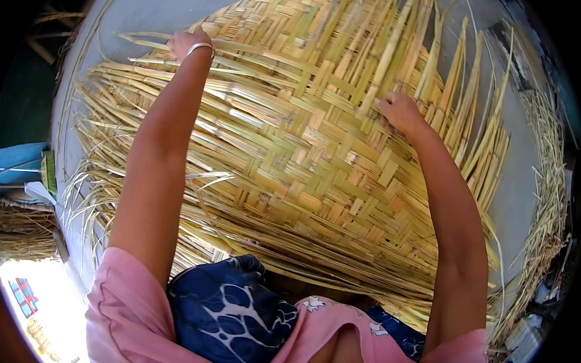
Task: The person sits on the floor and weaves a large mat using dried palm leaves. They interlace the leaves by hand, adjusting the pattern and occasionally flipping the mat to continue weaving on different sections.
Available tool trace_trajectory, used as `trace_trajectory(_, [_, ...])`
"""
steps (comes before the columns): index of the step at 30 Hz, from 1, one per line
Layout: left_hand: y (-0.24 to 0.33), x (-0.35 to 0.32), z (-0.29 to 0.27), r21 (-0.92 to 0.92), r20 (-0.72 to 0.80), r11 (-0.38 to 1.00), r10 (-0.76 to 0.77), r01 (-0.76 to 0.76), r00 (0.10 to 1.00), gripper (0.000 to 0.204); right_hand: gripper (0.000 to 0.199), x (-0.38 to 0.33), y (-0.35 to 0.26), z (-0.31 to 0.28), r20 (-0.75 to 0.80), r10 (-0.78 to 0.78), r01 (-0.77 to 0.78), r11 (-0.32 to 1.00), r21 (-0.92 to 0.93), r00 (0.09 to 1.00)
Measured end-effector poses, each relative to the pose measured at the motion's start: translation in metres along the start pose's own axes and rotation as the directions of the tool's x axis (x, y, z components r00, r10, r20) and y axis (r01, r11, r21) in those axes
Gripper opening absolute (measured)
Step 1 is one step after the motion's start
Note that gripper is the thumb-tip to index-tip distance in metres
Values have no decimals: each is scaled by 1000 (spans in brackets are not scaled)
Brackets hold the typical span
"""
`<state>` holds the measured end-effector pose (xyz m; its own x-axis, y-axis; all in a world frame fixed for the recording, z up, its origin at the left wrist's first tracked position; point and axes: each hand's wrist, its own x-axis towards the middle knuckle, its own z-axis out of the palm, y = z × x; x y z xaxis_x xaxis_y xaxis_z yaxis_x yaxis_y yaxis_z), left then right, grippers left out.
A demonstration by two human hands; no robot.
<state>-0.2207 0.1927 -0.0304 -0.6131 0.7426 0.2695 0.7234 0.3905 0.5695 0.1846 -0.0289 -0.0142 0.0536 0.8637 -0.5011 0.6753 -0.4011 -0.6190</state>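
Risk to strip and weave: uneven pulling could split a cane strip [266, 56] or open gaps.
Strip axis: left to right, dipping slightly rightward; crossing canes fan upper right.
Woven mat [323, 154]: on the grey floor [149, 10], under both arms; far edge cropped.
Left hand [188, 45]: fingers curled closed around the strip.
Right hand [400, 113]: fingers bent at the weave; grip cannot be told.

Smooth grey floor [143, 10]; bright daylight [53, 301] at lower left; dry straw [543, 126] along right side
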Motion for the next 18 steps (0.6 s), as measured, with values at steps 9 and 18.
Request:
trace_trajectory(9, [59,-128,-14,-211,637,383,752,-899,171,44,34,-8,-11,0,-71,-13,-6,964,-266,997])
trace_trajectory(18, [56,-133,-12,-212,692,327,716,-921,95,41,31,-25,-18,10,-134,-72,11,913,-408,988])
